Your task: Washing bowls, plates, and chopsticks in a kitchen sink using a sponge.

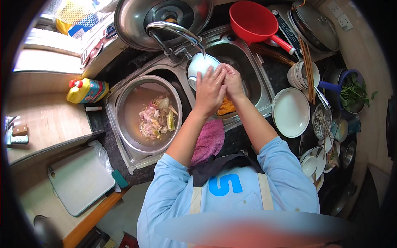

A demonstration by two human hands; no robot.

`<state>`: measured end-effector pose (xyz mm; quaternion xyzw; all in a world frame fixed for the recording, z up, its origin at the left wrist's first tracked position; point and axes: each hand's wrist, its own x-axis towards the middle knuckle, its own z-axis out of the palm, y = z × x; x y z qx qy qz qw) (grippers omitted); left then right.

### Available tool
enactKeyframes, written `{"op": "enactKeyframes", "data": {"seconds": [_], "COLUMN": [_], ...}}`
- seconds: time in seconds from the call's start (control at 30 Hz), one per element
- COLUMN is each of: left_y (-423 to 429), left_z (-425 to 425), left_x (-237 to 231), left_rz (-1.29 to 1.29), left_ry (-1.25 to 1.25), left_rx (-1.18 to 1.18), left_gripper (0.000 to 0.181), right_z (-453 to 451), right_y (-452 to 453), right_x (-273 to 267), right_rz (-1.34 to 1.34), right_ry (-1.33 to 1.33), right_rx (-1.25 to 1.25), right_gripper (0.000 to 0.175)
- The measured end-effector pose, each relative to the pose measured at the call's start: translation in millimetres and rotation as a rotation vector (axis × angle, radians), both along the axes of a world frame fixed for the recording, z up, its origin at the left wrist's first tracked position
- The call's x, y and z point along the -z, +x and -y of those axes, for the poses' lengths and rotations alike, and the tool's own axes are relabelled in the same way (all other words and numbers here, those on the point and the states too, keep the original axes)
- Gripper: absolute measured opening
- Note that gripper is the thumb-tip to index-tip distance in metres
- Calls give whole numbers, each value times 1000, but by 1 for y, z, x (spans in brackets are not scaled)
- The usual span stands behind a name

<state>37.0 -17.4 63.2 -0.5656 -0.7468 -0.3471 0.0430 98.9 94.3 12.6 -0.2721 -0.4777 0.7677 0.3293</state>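
A white bowl with a blue rim [200, 65] is tilted on its side under the chrome faucet [175, 28], over the right basin of the steel sink [257, 74]. My left hand [209, 90] lies flat with its fingers against the bowl's outer side. My right hand [233, 80] holds the bowl at its rim, its fingers partly hidden behind my left hand. Below my hands an orange cloth [226, 107] lies in the basin. In the left basin stands a round steel pan [119, 124] with cloudy water and food scraps [156, 119].
A large steel lid [130, 24] leans behind the faucet. At the right are a red strainer [254, 21], a white plate [291, 113], stacked bowls with chopsticks [293, 76] and dirty dishes. A yellow detergent bottle [80, 91], a cutting board [80, 181] and a pink towel [211, 139] lie nearer the left and front.
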Motion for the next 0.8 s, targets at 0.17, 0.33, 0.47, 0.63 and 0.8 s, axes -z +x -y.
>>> {"op": "enactKeyframes", "data": {"seconds": [0.17,0.33,0.47,0.63,0.8], "left_y": [-56,-76,-49,-37,-44], "left_z": [-27,-17,-16,-23,-14], "left_x": [28,60,64,51,63], "left_rz": [247,1657,1543,913,1200], "left_ry": [-144,-20,86,-48,105], "left_rx": [-228,-121,-144,-291,-70], "left_gripper": [52,50,79,100,103], "right_z": [6,-11,-14,-9,-7], "right_y": [4,13,15,16,19], "right_x": [0,1,9,17,29], "right_rz": [40,-24,-38,0,-44], "right_ry": [37,-108,-245,-361,-561], "right_rx": [26,201,331,423,402], "right_gripper": [21,21,22,29,37]}}
